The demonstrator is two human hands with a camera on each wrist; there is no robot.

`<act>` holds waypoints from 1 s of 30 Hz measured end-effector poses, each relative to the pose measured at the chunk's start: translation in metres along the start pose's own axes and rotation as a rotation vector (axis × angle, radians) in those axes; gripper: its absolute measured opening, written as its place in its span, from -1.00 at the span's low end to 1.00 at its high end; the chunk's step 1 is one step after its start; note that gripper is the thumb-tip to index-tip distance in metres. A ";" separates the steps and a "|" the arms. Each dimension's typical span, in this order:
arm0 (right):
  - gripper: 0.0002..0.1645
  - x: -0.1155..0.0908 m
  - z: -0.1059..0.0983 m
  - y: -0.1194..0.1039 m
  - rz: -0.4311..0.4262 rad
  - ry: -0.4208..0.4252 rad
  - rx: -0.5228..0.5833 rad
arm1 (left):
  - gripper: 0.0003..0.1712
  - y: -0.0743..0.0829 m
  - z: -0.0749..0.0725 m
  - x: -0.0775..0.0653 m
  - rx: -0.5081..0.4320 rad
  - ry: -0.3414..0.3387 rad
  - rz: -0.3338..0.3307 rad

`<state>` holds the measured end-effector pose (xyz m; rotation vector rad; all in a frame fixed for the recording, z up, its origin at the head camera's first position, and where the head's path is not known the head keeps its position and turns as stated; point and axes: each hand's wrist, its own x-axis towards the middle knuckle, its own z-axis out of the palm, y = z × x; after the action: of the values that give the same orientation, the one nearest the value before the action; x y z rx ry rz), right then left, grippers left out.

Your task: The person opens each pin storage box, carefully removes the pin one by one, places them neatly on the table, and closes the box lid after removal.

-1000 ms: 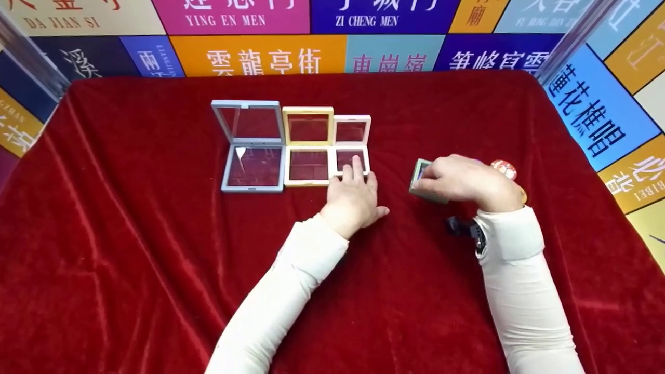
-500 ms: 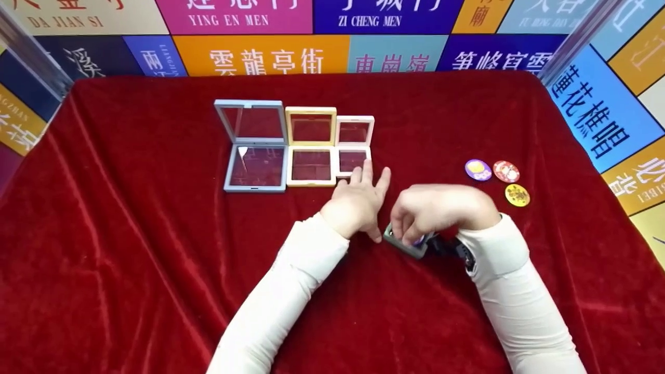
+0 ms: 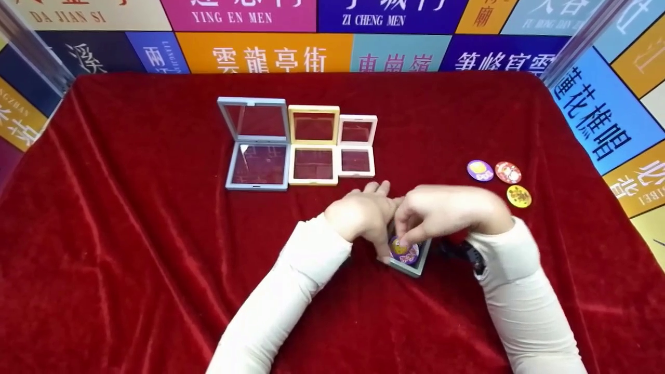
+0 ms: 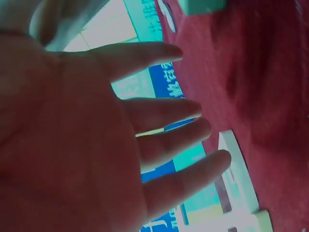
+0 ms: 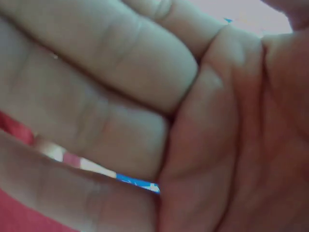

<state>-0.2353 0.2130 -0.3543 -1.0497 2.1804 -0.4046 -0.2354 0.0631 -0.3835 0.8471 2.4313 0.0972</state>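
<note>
In the head view, a small green square frame (image 3: 422, 262) sits on the red cloth with a purple round badge (image 3: 409, 256) in it. My right hand (image 3: 447, 208) bends down over it, fingers curled at the far edge and thumb over the badge. My left hand (image 3: 366, 213) is at the frame's left side, thumb at the near-left corner. The left wrist view shows the left fingers (image 4: 164, 113) straight and spread, with a bit of green frame (image 4: 203, 5) at the top. Curled right fingers (image 5: 96, 96) fill the right wrist view, so their tips are hidden.
Left of centre stand a blue frame (image 3: 257, 188), a yellow frame (image 3: 314, 182) and a white frame (image 3: 356, 174), each with its lid raised. At right lie a purple badge (image 3: 480, 170), a red badge (image 3: 508, 172) and a yellow badge (image 3: 519, 196).
The right hand has brought the green frame left and nearer the body, and it has turned. The left hand has drawn back from the white frame to the green frame's side.
</note>
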 end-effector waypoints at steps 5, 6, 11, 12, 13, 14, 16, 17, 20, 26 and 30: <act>-0.85 -0.013 -0.008 0.010 0.105 0.130 -0.067 | 0.32 0.013 0.005 0.003 0.066 0.000 0.039; -0.85 -0.014 -0.009 0.012 0.163 0.155 -0.085 | 0.32 0.015 0.007 0.004 0.094 0.001 0.041; -0.86 -0.013 -0.009 0.024 0.420 0.204 -0.136 | 0.08 0.027 0.016 0.008 0.225 0.059 0.059; -0.87 -0.012 -0.009 0.026 0.439 0.199 -0.132 | 0.00 0.029 0.018 0.009 0.246 0.085 0.058; -0.88 -0.010 -0.009 0.028 0.450 0.193 -0.123 | -0.07 0.030 0.019 0.010 0.257 0.105 0.052; -0.88 -0.009 -0.009 0.030 0.453 0.187 -0.114 | -0.12 0.032 0.020 0.010 0.261 0.124 0.042; -0.90 -0.008 -0.009 0.032 0.454 0.177 -0.101 | -0.18 0.033 0.021 0.012 0.261 0.153 0.018; -0.90 -0.007 -0.009 0.033 0.452 0.173 -0.095 | -0.19 0.033 0.021 0.013 0.255 0.160 0.006; -0.89 -0.006 -0.008 0.035 0.484 0.152 -0.049 | -0.21 0.033 0.021 0.015 0.223 0.153 -0.031; -0.82 -0.004 -0.005 0.039 0.594 0.108 0.029 | -0.23 0.031 0.022 0.018 0.191 0.175 -0.061; -0.77 -0.004 -0.003 0.041 0.630 0.095 0.023 | -0.20 0.030 0.024 0.019 0.192 0.184 -0.065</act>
<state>-0.2592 0.2424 -0.3720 -0.2928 2.4357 -0.1861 -0.2182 0.0959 -0.4053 0.8743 2.6707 -0.0884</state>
